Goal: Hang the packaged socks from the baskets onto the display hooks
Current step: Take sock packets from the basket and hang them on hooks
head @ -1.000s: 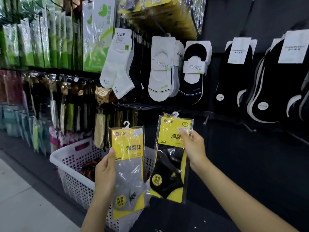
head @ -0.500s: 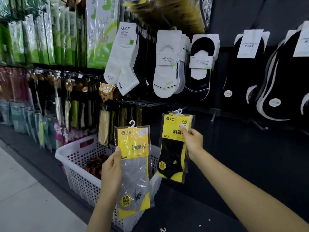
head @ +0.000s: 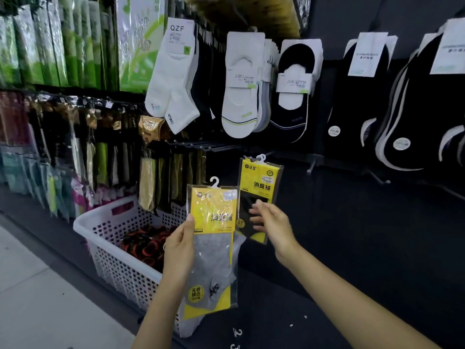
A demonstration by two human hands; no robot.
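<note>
**Grey pack in hand, black pack at centre**

The left hand grips a grey pack by its left edge, thumb on the yellow card, and holds it upright at lower centre of the frame. The right hand is blurred, its fingers loosely spread and holding nothing, in front of the lower part of a black pack just right of the grey one. A white basket sits at lower left, below the bare hooks.
</note>
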